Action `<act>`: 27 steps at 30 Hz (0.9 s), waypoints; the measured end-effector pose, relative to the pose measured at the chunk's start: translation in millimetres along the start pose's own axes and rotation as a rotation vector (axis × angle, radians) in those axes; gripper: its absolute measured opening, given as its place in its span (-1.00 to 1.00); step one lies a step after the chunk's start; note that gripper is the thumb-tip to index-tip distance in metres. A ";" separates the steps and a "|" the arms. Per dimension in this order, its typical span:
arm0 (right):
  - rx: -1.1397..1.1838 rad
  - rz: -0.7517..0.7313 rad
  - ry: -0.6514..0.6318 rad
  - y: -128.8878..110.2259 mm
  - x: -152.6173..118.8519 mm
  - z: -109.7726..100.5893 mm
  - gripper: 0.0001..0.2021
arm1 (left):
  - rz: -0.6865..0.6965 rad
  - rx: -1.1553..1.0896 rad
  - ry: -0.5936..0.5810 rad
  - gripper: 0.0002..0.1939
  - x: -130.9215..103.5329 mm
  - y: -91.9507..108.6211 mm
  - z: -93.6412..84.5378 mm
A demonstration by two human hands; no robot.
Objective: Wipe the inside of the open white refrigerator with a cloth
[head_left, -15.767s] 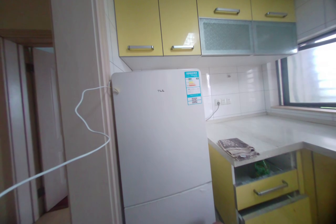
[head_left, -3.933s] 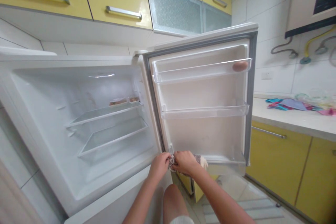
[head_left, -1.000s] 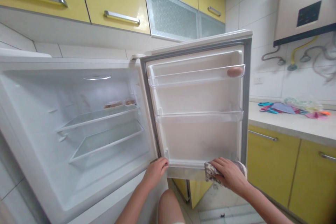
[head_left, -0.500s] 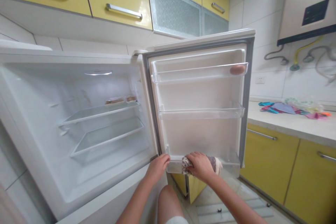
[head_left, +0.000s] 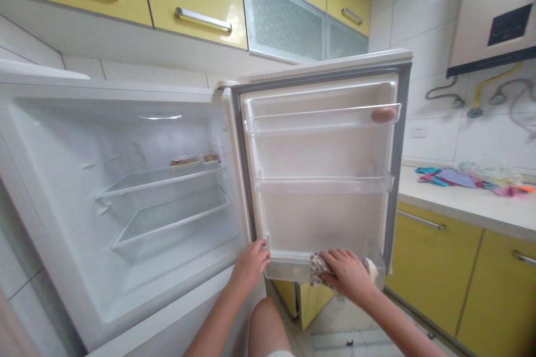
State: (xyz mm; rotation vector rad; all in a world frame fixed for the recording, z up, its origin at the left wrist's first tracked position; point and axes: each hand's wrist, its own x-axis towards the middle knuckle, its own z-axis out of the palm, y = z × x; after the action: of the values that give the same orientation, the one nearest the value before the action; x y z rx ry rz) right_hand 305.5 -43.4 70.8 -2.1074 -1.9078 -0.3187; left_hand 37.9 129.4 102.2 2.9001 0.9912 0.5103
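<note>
My right hand (head_left: pixel 348 274) is closed round a patterned cloth (head_left: pixel 317 269) and presses it on the front rim of the lowest clear door bin (head_left: pixel 288 271). One end of the cloth shows past my knuckles. At the left end of that bin, my left hand (head_left: pixel 252 262) rests with its fingers curled on the bin's corner beside the hinge side. The fridge door (head_left: pixel 318 150) stands wide open, with two more clear bins above. An egg (head_left: pixel 383 115) sits in the top door bin (head_left: pixel 310 121), at its right end.
Inside the open fridge (head_left: pixel 62 206), small packages (head_left: pixel 184 160) lie at the back of the upper glass shelf (head_left: pixel 154 179). Colourful cloths (head_left: pixel 456 177) and clear plastic lie on the counter (head_left: pixel 494 206) at right. A cabinet door (head_left: pixel 314 304) hangs open under the fridge door.
My right hand has slid the cloth to the right along the lowest bin's rim. My left hand stays at the bin's left corner, shifted slightly. The view has moved a little.
</note>
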 end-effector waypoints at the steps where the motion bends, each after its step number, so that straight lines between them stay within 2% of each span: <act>1: -0.016 0.017 0.023 13.4 -7.9 -0.6 -0.64 | -0.007 0.002 0.005 -0.83 -0.3 0.4 0.6; 4: -0.039 0.044 0.123 51.6 -29.2 -0.4 -0.66 | -0.044 -0.005 0.006 -0.81 -0.7 1.9 2.4; 6: -0.033 0.029 0.172 68.3 -37.2 0.9 -0.66 | -0.074 -0.019 -0.007 -0.80 -0.7 3.1 3.3; 8: -0.033 0.017 0.177 74.2 -38.2 2.1 -0.67 | -0.104 -0.048 -0.027 -0.78 -0.3 3.8 4.3; 10: -0.050 0.028 0.146 69.9 -33.0 2.0 -0.67 | -0.122 -0.086 -0.039 -0.76 0.2 3.5 6.0; 14: -0.053 0.049 0.017 42.7 -12.6 -4.5 -0.65 | -0.145 -0.135 -0.013 -0.74 0.6 0.5 12.9; 19: 0.002 -0.006 -0.139 -6.2 21.9 -13.6 -0.71 | -0.163 -0.157 0.025 -0.72 -1.6 0.5 20.7; 24: 0.037 -0.063 -0.160 -61.1 57.7 -4.1 -0.65 | -0.184 -0.151 0.022 -0.71 -3.5 3.1 23.4; 27: 0.059 -0.097 -0.152 -84.6 70.2 2.0 -0.59 | -0.177 -0.158 0.014 -0.73 -2.4 -1.5 21.1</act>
State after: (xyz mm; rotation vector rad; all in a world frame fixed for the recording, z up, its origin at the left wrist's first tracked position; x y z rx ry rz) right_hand 228.6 30.3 98.2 -2.0582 -2.0813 -0.1231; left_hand 42.0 130.6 81.3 2.6438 1.1394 0.5707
